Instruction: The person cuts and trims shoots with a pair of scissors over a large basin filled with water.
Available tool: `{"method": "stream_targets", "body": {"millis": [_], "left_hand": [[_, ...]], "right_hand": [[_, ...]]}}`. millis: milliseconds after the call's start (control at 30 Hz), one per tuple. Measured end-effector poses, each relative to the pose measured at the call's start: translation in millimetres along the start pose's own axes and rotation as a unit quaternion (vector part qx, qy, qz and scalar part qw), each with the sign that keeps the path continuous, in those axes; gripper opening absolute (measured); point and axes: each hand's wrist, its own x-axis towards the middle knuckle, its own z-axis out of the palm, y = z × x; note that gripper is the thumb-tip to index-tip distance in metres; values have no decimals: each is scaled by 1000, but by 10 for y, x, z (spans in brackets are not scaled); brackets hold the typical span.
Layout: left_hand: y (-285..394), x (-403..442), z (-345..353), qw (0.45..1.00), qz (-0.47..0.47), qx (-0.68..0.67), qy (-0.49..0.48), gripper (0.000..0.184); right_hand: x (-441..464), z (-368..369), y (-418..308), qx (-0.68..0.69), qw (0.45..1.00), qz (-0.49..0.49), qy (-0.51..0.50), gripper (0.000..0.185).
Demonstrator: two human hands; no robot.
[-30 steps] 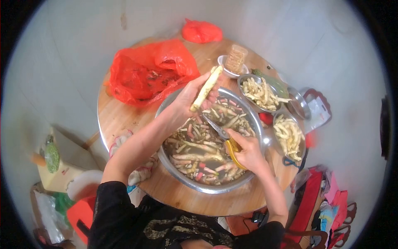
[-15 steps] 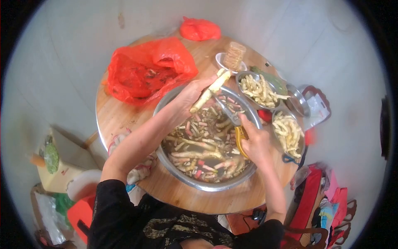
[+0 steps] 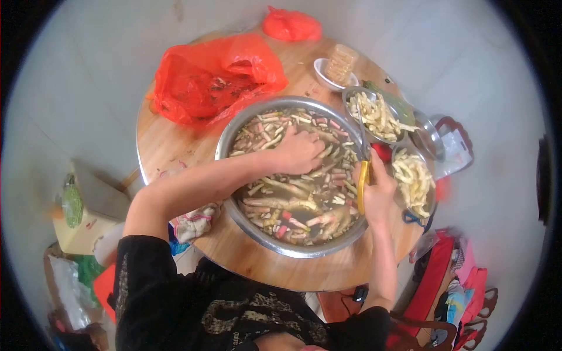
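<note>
My left hand (image 3: 300,152) reaches down into a large metal basin (image 3: 287,253) of murky water, fingers curled among the pieces, so whatever they grip is hidden. Around it float short pale, greenish and pink cut pieces, with longer pale pieces that look like chicken feet (image 3: 287,203) nearer me. My right hand (image 3: 377,184), over the basin's right rim, is closed round yellow-handled scissors (image 3: 364,188), whose blades point away from me. Close by on the right stand a metal bowl of chicken feet (image 3: 377,117) and another holding more chicken feet (image 3: 413,182).
An open red plastic bag (image 3: 213,82) lies behind the basin at left. A tied red bag (image 3: 291,24) and a white bowl with a clear package (image 3: 341,64) sit at the table's far side. A crumpled cloth (image 3: 196,223) is by the left edge.
My left hand held a long pale chicken foot above the basin and has come down into the water. The scissors have moved right, away from that hand, and now point up.
</note>
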Motion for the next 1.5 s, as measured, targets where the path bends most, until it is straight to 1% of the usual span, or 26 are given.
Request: {"method": "stream_targets", "body": {"millis": [33,67,100,167,200,233,267,300,333,367,433,567,633,667,700,767,833,900,933,1000,1067,1133,1200,1300,1400,1500], "left_hand": [[32,-39,43,997,48,63,23,32],[56,-42,75,999,24,26,-4,30],[108,-15,-46,999,29,28,-3,30],[211,62,-396,998,-16,-32,-53,31],[203,93,-480,999,-3,-29,27,27],[200,99,-597,999,4,-27,22,27],[197,92,-711,967,-51,-248,14,26],[203,91,-767,884,-107,-456,5,24],[217,97,-766,859,-75,-505,41,22],[226,99,-769,859,-73,-505,38,22],[276,99,-837,789,-95,-607,-17,27],[280,90,-905,774,-126,-619,-39,29],[137,160,-791,693,-168,-701,-11,30],[90,168,-756,668,-152,-728,-3,35],[79,151,-774,667,-152,-729,0,35],[65,141,-828,567,-151,-808,-48,44],[-6,157,-791,561,-132,-815,-58,48],[-22,160,-778,554,-113,-822,-69,51],[1,157,-791,555,-126,-821,-55,50],[-16,170,-769,555,-137,-819,-41,49],[-114,197,-700,547,-153,-823,-25,50],[-85,189,-760,546,-137,-827,-10,50],[-118,189,-778,543,-119,-831,3,50],[-201,230,-708,528,-132,-839,18,53],[-236,237,-693,506,-121,-854,12,47],[-247,249,-736,493,-167,-854,-29,40]], "right_hand": [[-14,-10,26,12,1000,11,8,51],[-33,-34,44,11,1000,11,12,51],[-54,-62,61,4,1000,14,7,49],[-90,-108,114,-2,1000,20,10,48],[-121,-125,149,45,997,60,18,46],[-148,-138,163,92,990,101,27,44],[-148,-160,148,91,990,106,34,44],[-105,-189,88,102,988,108,31,42],[-60,-217,22,113,987,109,26,40],[-21,-243,-67,112,987,111,29,40],[48,-261,-217,152,964,217,-25,39],[111,-126,-256,189,950,235,-83,41],[124,-55,-371,234,930,266,-99,42],[114,0,-370,255,931,244,-96,42],[86,55,-305,255,931,242,-99,42],[29,169,-119,197,957,196,-85,42],[44,191,-92,185,965,164,-90,44],[43,182,-115,196,942,245,-121,45],[22,209,-64,196,942,245,-121,45],[-19,264,61,194,966,145,-93,48],[-63,184,49,186,961,160,-124,49],[-57,64,-56,181,955,173,-157,51],[-15,-81,-201,76,958,129,-246,55],[-27,-124,-319,75,953,153,-252,56],[-63,-80,-197,71,952,142,-261,57],[-61,-66,-182,61,956,128,-256,57]]}}
